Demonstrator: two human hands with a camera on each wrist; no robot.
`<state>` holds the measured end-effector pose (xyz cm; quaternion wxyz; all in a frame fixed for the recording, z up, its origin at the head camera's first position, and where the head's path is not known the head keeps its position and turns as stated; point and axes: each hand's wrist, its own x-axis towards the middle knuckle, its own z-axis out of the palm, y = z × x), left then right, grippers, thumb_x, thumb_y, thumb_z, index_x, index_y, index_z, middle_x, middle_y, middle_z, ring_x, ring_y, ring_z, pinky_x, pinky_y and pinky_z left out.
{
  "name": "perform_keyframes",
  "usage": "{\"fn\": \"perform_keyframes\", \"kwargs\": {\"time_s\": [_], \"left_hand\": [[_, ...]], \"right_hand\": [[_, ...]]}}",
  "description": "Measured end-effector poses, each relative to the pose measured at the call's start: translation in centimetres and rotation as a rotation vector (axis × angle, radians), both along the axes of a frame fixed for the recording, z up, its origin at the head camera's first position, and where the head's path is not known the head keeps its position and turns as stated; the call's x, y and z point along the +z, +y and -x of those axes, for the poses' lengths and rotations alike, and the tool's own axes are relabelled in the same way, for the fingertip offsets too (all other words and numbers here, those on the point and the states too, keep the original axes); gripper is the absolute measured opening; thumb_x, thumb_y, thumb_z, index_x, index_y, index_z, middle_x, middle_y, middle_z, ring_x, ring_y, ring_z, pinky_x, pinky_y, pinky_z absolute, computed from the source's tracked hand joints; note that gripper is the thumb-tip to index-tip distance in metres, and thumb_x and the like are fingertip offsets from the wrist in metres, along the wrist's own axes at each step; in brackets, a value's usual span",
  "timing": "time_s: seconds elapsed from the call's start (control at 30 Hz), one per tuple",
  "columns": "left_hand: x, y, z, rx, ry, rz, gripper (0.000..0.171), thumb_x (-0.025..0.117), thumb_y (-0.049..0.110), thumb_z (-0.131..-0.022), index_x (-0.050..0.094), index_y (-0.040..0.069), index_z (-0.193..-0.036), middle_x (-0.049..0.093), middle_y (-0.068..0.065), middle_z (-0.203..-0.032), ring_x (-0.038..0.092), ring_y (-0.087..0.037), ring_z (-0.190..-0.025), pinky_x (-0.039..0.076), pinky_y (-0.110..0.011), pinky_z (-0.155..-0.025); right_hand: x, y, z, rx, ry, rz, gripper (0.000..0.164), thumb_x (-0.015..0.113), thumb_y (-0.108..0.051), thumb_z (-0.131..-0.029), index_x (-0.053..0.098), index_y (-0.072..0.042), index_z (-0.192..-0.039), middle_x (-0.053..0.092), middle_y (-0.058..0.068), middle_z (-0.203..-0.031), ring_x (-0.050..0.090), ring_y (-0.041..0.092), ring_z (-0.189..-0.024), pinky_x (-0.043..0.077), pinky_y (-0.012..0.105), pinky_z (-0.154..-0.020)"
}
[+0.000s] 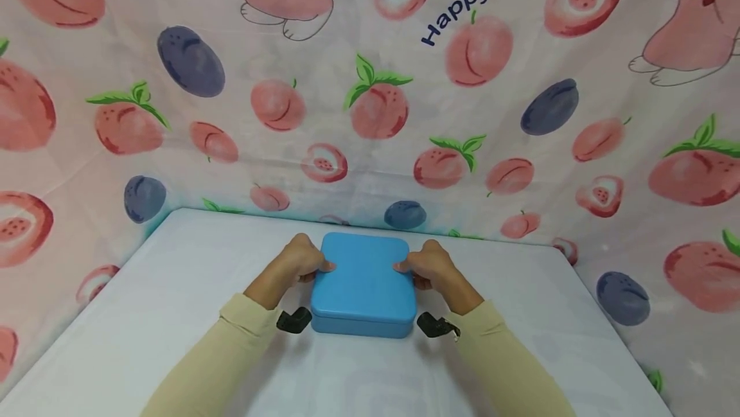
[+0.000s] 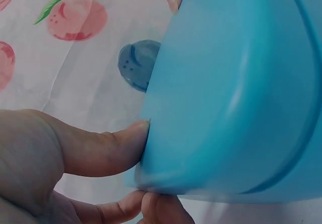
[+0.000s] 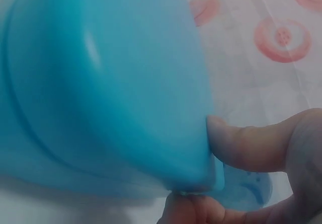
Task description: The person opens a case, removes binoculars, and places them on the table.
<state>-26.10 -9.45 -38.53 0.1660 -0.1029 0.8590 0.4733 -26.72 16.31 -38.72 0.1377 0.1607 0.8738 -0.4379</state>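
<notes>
A blue box (image 1: 365,282) with rounded corners and a seam below its lid lies on the white table, in the middle of the head view. My left hand (image 1: 302,259) grips its left side, thumb on the top edge and curled fingers against the side. On the opposite side my right hand (image 1: 432,265) holds it the same way. In the left wrist view the left thumb (image 2: 108,151) presses the box's edge, fingertips beneath. The right wrist view shows the right thumb (image 3: 246,143) on the edge of the lid (image 3: 151,78). The lid looks closed along the visible seam.
The white table (image 1: 191,275) extends around the box on all sides. Behind and beside it hangs a cloth (image 1: 347,31) printed with peaches and plums. Dark wrist-camera mounts (image 1: 295,320) sit near the box's front corners.
</notes>
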Motion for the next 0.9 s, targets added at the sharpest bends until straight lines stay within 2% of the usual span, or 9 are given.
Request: {"fn": "perform_keyframes", "kwargs": {"time_s": [0.1, 0.2, 0.3, 0.43, 0.67, 0.8, 0.9], "left_hand": [[0.0, 0.3, 0.0, -0.008, 0.020, -0.010, 0.020, 0.078, 0.008, -0.091, 0.061, -0.003, -0.094, 0.041, -0.002, -0.059, 0.039, -0.016, -0.050, 0.035, -0.028, -0.049], [0.3, 0.5, 0.1, -0.013, 0.025, -0.022, 0.018, 0.076, 0.007, -0.092, 0.060, -0.001, -0.090, 0.040, -0.002, -0.059, 0.038, -0.016, -0.050, 0.034, -0.027, -0.049], [0.4, 0.5, 0.1, -0.002, 0.013, -0.027, 0.023, 0.076, 0.008, -0.093, 0.057, 0.003, -0.082, 0.040, -0.002, -0.059, 0.039, -0.016, -0.051, 0.035, -0.028, -0.051], [0.2, 0.4, -0.1, 0.006, 0.010, -0.049, 0.025, 0.076, 0.007, -0.093, 0.056, 0.004, -0.079, 0.043, -0.003, -0.065, 0.041, -0.016, -0.053, 0.038, -0.027, -0.052], [-0.1, 0.1, 0.1, 0.025, -0.009, -0.072, 0.015, 0.076, 0.003, -0.091, 0.062, -0.003, -0.094, 0.049, -0.007, -0.075, 0.045, -0.017, -0.059, 0.043, -0.028, -0.055], [-0.2, -0.2, 0.3, 0.027, -0.013, -0.102, 0.028, 0.077, 0.002, -0.089, 0.060, -0.008, -0.109, 0.051, -0.010, -0.086, 0.050, -0.019, -0.064, 0.047, -0.028, -0.057], [-0.2, -0.3, 0.4, 0.038, -0.026, -0.123, 0.037, 0.080, 0.003, -0.087, 0.058, -0.010, -0.114, 0.052, -0.010, -0.085, 0.051, -0.019, -0.063, 0.048, -0.027, -0.056]], "right_hand": [[0.1, 0.1, -0.1, 0.002, 0.007, 0.009, 0.042, 0.082, -0.016, -0.088, 0.053, 0.003, -0.111, 0.044, 0.006, -0.073, 0.049, 0.019, -0.057, 0.048, 0.029, -0.052], [0.1, 0.2, -0.1, -0.006, 0.011, 0.014, 0.040, 0.081, -0.017, -0.089, 0.052, 0.002, -0.109, 0.042, 0.005, -0.071, 0.048, 0.019, -0.057, 0.047, 0.030, -0.052], [0.0, 0.2, -0.1, -0.005, 0.007, 0.010, 0.046, 0.080, -0.017, -0.090, 0.049, 0.004, -0.117, 0.045, 0.008, -0.077, 0.049, 0.019, -0.058, 0.048, 0.030, -0.054], [-0.1, 0.1, -0.3, -0.005, 0.006, 0.023, 0.051, 0.079, -0.017, -0.092, 0.047, 0.005, -0.125, 0.043, 0.008, -0.080, 0.046, 0.018, -0.056, 0.045, 0.029, -0.052], [-0.6, -0.1, -0.6, 0.020, 0.021, 0.066, 0.051, 0.076, -0.016, -0.095, 0.044, 0.006, -0.128, 0.034, 0.005, -0.074, 0.034, 0.015, -0.052, 0.036, 0.028, -0.048], [-0.7, 0.0, -1.0, 0.014, 0.042, 0.062, 0.048, 0.075, -0.017, -0.096, 0.044, 0.007, -0.125, 0.033, 0.004, -0.074, 0.034, 0.016, -0.053, 0.036, 0.028, -0.049], [-0.8, 0.0, -1.3, 0.019, 0.049, 0.073, 0.039, 0.074, -0.017, -0.096, 0.050, 0.007, -0.115, 0.035, 0.004, -0.072, 0.037, 0.016, -0.055, 0.038, 0.029, -0.050]]}}
